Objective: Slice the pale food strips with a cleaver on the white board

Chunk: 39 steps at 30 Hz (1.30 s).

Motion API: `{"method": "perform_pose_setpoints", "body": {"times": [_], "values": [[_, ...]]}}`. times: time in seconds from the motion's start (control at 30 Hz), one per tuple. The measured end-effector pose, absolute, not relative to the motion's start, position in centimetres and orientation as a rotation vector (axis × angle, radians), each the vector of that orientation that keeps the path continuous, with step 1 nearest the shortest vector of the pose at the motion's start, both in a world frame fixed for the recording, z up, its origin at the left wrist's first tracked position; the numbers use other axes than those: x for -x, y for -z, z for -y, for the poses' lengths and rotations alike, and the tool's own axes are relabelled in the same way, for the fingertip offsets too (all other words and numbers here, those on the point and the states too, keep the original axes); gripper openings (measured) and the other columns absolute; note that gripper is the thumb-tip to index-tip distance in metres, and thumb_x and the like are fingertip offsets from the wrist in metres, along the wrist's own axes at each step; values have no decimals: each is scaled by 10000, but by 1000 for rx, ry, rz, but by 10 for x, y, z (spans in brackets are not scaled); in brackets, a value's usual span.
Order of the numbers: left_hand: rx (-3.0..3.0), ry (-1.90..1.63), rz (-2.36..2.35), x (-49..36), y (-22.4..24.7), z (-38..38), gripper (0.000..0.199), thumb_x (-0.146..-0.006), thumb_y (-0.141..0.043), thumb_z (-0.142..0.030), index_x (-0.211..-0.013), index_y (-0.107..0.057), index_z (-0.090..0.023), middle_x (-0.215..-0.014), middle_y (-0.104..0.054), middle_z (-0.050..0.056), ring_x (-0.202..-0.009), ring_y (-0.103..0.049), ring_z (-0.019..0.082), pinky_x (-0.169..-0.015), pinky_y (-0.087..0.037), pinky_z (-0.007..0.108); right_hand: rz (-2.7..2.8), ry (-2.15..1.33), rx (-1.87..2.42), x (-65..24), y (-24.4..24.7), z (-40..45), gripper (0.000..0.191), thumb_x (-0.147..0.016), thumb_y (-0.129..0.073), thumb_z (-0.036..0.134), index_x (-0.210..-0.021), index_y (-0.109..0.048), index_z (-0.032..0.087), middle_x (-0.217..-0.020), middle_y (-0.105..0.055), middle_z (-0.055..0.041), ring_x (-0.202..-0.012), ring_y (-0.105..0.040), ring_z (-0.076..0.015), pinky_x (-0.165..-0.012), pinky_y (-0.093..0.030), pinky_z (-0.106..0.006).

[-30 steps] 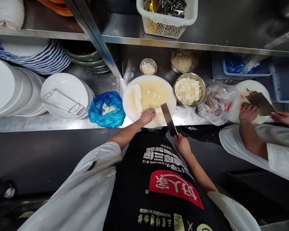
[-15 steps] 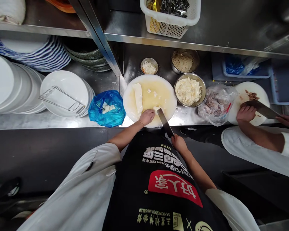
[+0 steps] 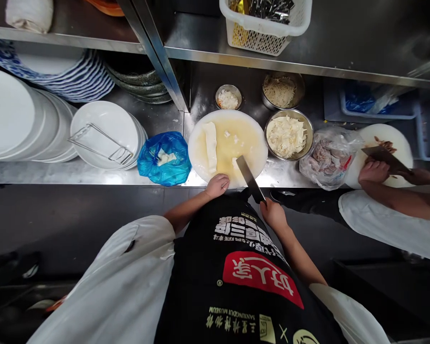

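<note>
My right hand grips the handle of a cleaver. The blade lies slanted over the near right part of a round white cutting board, its tip beside a small white piece. At the board's near edge rests my left hand, its fingers curled together with nothing seen in them. A long white strip of food lies on the left of the board, just beyond that hand. Small white scraps are scattered on the wet, yellowish middle.
Behind the board stand a small bowl of white bits and a bowl of pale shreds. A bowl of white slices is at right. A blue bag sits left. A co-worker's hand works with a cleaver at far right.
My left hand has drawn back from beside the small white piece to the board's near edge. The cleaver stays in my right hand, and the whole view has shifted slightly.
</note>
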<state>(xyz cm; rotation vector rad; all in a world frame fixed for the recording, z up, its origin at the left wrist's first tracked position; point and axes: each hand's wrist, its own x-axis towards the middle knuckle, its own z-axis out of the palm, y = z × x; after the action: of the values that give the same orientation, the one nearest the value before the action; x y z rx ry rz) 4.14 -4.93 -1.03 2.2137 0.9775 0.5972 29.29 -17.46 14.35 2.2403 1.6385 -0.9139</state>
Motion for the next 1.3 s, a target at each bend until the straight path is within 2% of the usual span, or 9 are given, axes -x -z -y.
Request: {"method": "perform_pose_setpoints", "body": {"times": [0.13, 0.27, 0.47, 0.57, 0.67, 0.77, 0.97, 1.13, 1.3], "values": [[-2174, -634, -1022, -40, 14, 50, 217, -962, -515, -252, -1025, -716, -196, -1101, -692, 85, -1066, -633, 202, -988, -543, 380, -1705, 892, -2359, -280, -132, 160, 404, -1056, -315, 332, -1205, -610, 100, -984, -729, -171, -904, -691, -263, -779, -443, -288], [-2180, -633, -1030, -45, 11, 47, 206, -959, -526, -242, -1037, -708, -185, -1120, -681, 82, -1084, -620, 192, -1003, -534, 351, -1579, 962, -2205, -275, -117, 143, 307, -1020, -397, 245, -1134, -635, 89, -976, -728, -189, -906, -694, -265, -786, -438, -294], [-2199, -587, -1056, -63, 6, 38, 200, -938, -551, -227, -1067, -698, -183, -1177, -653, 91, -1131, -601, 215, -1025, -526, 381, -1693, 807, -2337, -298, -132, 153, 390, -1052, -349, 365, -1149, -631, 113, -976, -726, -170, -903, -688, -262, -786, -432, -286], [-2175, -616, -1102, -69, 5, 40, 200, -945, -536, -219, -1077, -683, -186, -1188, -644, 95, -1151, -599, 223, -1035, -523, 402, -1701, 826, -2425, -296, -125, 151, 416, -1060, -309, 353, -1190, -606, 94, -981, -723, -178, -903, -687, -265, -793, -438, -290], [-2170, -642, -1180, -78, 4, 39, 225, -953, -529, -234, -1134, -648, -172, -1239, -619, 122, -1212, -575, 244, -1062, -508, 433, -1615, 948, -2347, -297, -111, 145, 315, -1017, -389, 276, -1092, -636, 96, -942, -722, -184, -892, -688, -260, -791, -438, -290], [-2159, -634, -1262, -98, 4, 27, 322, -959, -543, -276, -1251, -585, -147, -1382, -548, 166, -1339, -496, 280, -1139, -448, 478, -1629, 1055, -2405, -315, -103, 154, 251, -978, -445, 298, -944, -640, 144, -864, -716, -143, -815, -681, -235, -726, -437, -274], [-2029, -614, -1292, -144, 9, 4, 407, -971, -539, -318, -1347, -537, -164, -1523, -461, 155, -1458, -391, 287, -1241, -332, 510, -1295, 1877, -2736, -367, -82, 204, 348, -901, -529, 508, -706, -488, 222, -507, -531, 23, -403, -473, -128, -452, -355, -247], [-2014, -615, -1276, -169, 13, 11, 433, -974, -518, -291, -1389, -524, -167, -1561, -423, 154, -1501, -333, 278, -1279, -244, 530, -1024, 2397, -2596, -370, -43, 212, 406, -821, -617, 574, -672, -452, 235, -483, -506, 53, -368, -443, -108, -394, -341, -233], [-1962, -642, -1417, -193, 11, 20, 467, -1003, -453, -294, -1445, -486, -150, -1643, -280, 159, -1557, -197, 275, -1286, -179, 540, -1003, 2641, -2376, -348, -22, 188, 422, -799, -647, 587, -667, -464, 230, -479, -509, 65, -349, -431, -94, -375, -344, -214]]}}
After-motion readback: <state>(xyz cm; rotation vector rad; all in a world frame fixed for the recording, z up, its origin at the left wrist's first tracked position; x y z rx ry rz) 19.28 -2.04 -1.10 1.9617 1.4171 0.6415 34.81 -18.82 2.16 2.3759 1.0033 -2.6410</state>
